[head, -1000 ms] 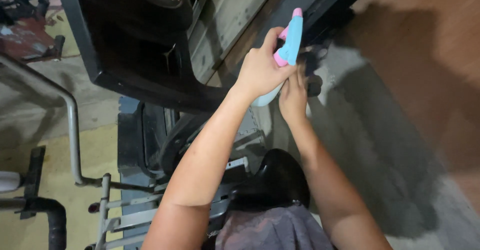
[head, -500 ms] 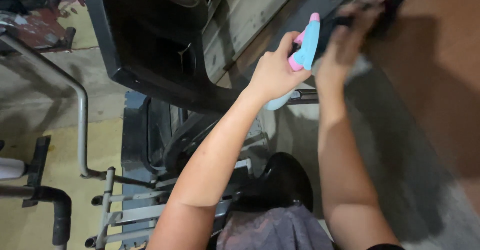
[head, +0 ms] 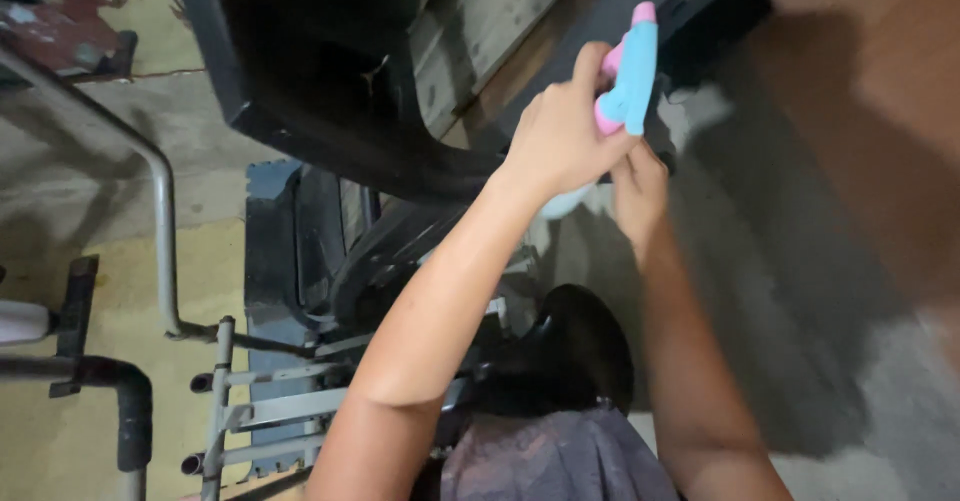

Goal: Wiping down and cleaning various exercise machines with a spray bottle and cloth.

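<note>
My left hand (head: 560,136) grips a light blue spray bottle (head: 635,61) with a pink trigger and tip, held up with the nozzle pointing away from me. My right hand (head: 638,189) is just below and behind the bottle, fingers curled against a dark part of the exercise machine. Its fingertips are hidden by the bottle and my left hand, so I cannot tell what it holds. Both forearms reach forward over a black saddle (head: 570,351).
A large black machine console (head: 330,91) slants across the top. Below it are a dark frame and wheel housing (head: 310,251). A grey metal tube (head: 160,211) and rack bars (head: 270,406) stand at the left. Grey and reddish-brown floor (head: 860,161) lies to the right.
My right hand, raised and blurred beside the bottle's nozzle half a second ago, has dropped back below the bottle. My left hand has kept hold of the bottle, which has stayed nearly still.
</note>
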